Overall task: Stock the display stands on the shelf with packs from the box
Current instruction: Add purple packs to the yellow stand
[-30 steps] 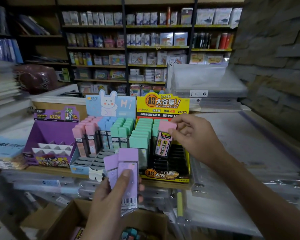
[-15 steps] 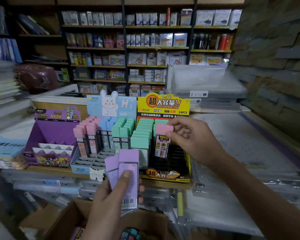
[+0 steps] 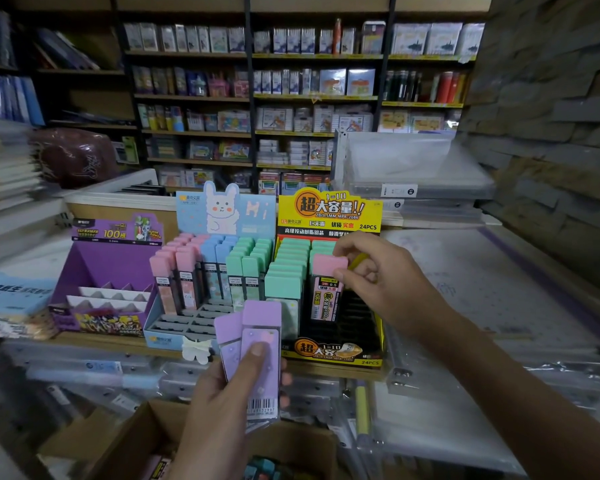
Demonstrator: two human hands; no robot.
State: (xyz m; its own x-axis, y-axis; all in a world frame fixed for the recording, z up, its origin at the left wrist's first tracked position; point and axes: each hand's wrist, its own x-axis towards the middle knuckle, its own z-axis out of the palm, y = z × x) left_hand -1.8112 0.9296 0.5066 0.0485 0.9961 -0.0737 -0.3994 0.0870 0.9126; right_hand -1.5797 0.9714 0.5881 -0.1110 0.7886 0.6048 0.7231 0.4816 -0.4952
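Pink-capped pack [image 3: 326, 299] pinched at top between right fingers [image 3: 361, 277]; left fingers [image 3: 257, 356] clamp purple packs [image 3: 261, 315].

The cardboard box [image 3: 132, 445] — its inside blurred — runs off the bottom edge.

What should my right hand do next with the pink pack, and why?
Probably lower the pink pack straight down into an empty slot of the yellow stand. The right hand pinches it by the cap, upright, over the stand's dark right column, beside the green packs.
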